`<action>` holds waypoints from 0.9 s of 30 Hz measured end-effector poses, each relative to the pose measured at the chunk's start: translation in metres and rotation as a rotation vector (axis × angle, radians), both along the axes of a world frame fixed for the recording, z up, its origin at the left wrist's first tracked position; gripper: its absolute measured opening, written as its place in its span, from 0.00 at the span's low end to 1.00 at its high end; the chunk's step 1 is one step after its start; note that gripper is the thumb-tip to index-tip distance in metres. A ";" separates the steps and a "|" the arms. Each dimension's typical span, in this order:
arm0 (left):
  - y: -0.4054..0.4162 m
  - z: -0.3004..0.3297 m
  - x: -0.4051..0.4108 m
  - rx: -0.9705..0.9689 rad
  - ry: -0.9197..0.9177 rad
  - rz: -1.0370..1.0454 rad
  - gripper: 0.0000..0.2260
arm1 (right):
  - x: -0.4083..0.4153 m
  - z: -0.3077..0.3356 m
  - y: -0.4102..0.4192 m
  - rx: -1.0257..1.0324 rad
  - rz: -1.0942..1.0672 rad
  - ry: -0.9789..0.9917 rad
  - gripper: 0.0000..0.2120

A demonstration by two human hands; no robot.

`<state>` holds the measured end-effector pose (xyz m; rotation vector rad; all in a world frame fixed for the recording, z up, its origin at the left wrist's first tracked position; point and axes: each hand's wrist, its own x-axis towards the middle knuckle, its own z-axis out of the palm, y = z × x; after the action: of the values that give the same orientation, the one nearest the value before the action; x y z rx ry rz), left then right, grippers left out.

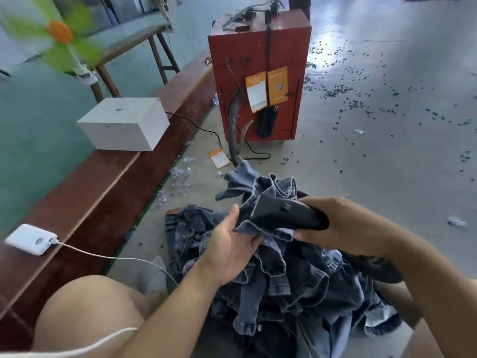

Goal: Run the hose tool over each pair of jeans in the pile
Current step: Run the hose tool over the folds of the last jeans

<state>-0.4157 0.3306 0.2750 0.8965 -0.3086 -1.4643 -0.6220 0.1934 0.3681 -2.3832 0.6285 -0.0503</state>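
Sitting over a pile of jeans (284, 280), a person pinches a fold of denim between the left hand's (227, 251) thumb and curled fingers, while the right hand (343, 226) wraps fully round the black hose tool (281, 215), its flat mouth touching that fold. The pass over this pair looks underway; next the nozzle likely needs sliding along fresh cloth. Beyond, the grey hose (233, 130) runs to a red box (258, 73).

Your right hand (343, 226) covers the rear of the black nozzle (278, 215), so you cannot see where it joins the corrugated hose (233, 125), which dips behind the jeans pile (284, 280) at 12 o'clock. The pile runs off the bottom edge. The green fan (60, 40) at 10 o'clock is a spinning blur (blade count unreadable). Print on the orange tags (277, 85) is too small to read.
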 end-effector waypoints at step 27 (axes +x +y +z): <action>-0.005 -0.005 -0.013 -0.109 0.231 0.093 0.28 | -0.007 0.007 -0.016 0.094 -0.227 -0.049 0.04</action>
<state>-0.4289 0.3254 0.2698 0.6383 -0.1708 -1.4342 -0.6289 0.1777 0.3751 -2.2047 0.8565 -0.1739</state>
